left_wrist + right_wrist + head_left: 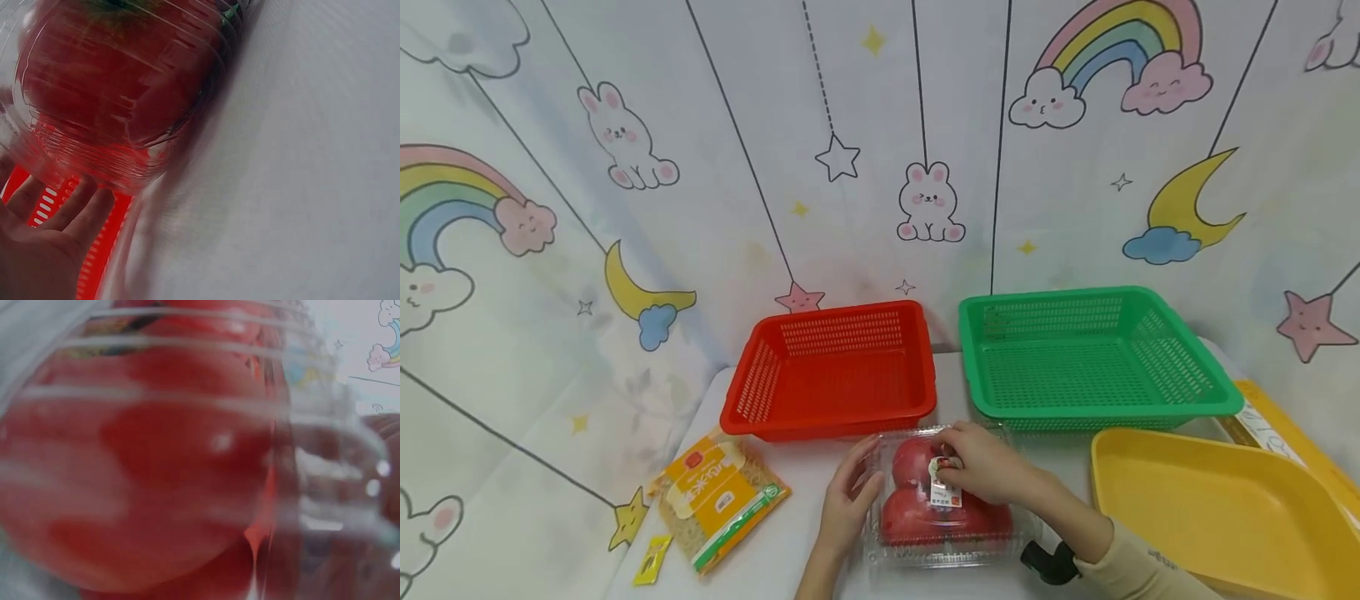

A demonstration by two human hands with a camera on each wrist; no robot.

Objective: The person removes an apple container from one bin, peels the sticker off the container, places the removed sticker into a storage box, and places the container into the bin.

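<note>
A clear plastic box of red tomatoes rests on the white table, with a white label on its lid. At the box's left side is my left hand, its fingers extended; in the left wrist view those fingertips are right at the ridged plastic wall. My right hand reaches over the lid from the right, and its thumb and bent forefinger pinch the label's upper part. The right wrist view is blurred: a large tomato shows through the plastic, with part of the hand at the right edge.
Behind the box stand a red basket and a green basket. A yellow tray is at the right. To the left lie an orange-and-yellow food bag and a small yellow packet. A black object sits beneath the right forearm.
</note>
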